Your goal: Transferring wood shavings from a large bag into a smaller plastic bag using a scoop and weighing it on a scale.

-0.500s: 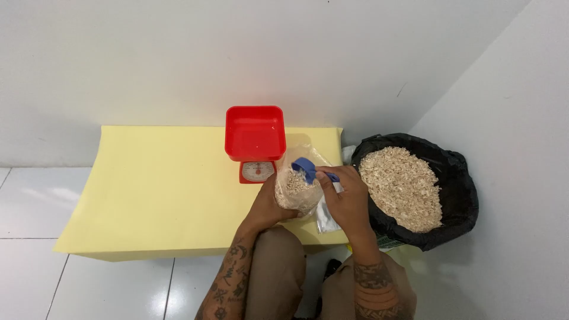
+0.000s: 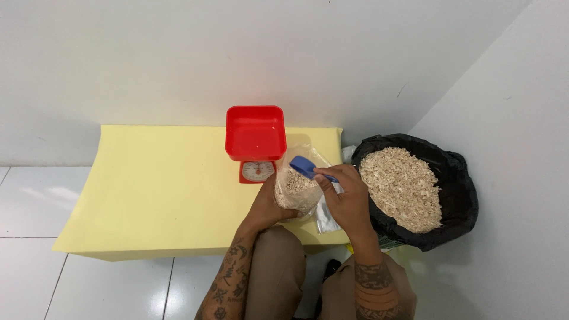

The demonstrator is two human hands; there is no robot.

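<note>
- Barely any movement since half a second back: the blue scoop hangs over the bag mouth just as before, and both hands sit where they were.
- One clear plastic bag, partly filled with pale flakes, stands at the near edge of the yellow sheet.
- Left hand wraps the bag's lower left side, grasping it.
- Right hand pinches the scoop's handle, bowl over the bag's opening.
- One black sack, off the sheet's right edge, is heaped with the same pale flakes.
- One red scale at the sheet's far edge, its red tray holding nothing I can see, dial facing the person, just behind the bag.
- One flat empty-looking clear bag lies under the right hand.
</note>
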